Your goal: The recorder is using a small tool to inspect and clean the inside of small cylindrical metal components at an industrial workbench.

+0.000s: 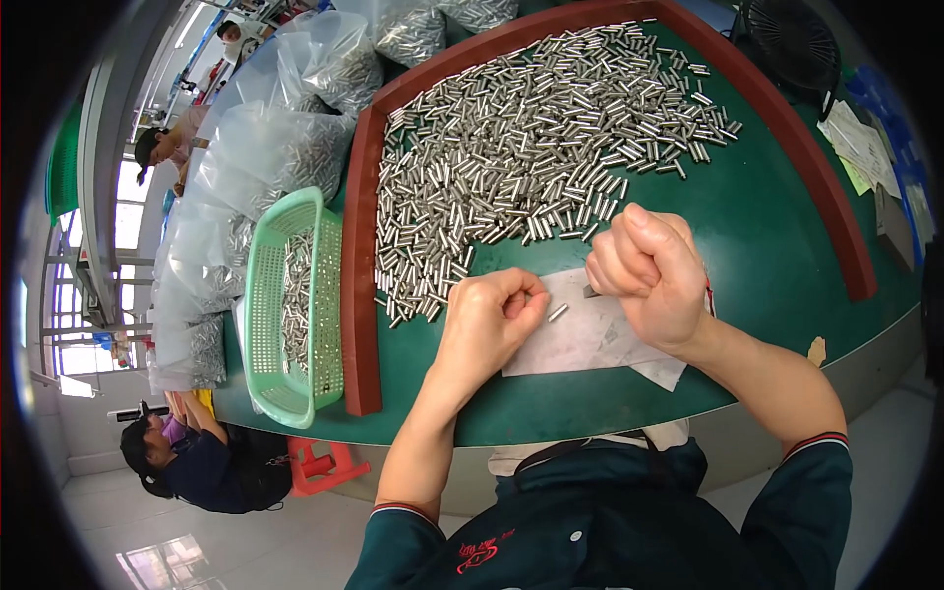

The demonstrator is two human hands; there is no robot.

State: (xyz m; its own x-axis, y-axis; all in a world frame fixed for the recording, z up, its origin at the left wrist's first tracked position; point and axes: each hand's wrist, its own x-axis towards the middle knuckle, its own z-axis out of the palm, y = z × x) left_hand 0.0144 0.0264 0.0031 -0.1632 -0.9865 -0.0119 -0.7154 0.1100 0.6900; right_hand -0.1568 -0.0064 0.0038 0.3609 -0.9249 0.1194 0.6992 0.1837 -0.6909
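At center frame, left hand [489,320] curled over the left end of a pale sheet [575,344], thumb and index tips close together; can't tell if they're closed on anything. Right of it, right hand [652,270] is balled into a fist above the sheet's right part, contents hidden. Small dark grey piece [590,291] shows at the fist's lower left edge; can't tell if it's gripped or just lying there. One loose metal pin [558,313] lies on the sheet between the hands, just beside the left fingertips. Main pin pile [531,138] spreads across upper center, on the green tabletop [757,226], bounded left, top and right by a red-brown rail [361,295]. Nearest pins sit just above the hands. Left of the rail: light green basket [327,295], slotted walls, more pins [297,305] inside. Clear plastic bags [246,157] of pins line the table's left and upper left edge. Upper right corner: black fan [790,44], papers [855,147] below it. Lower left: co-worker in a dark top [211,462], red stool [324,467] alongside. Two more people at upper left.
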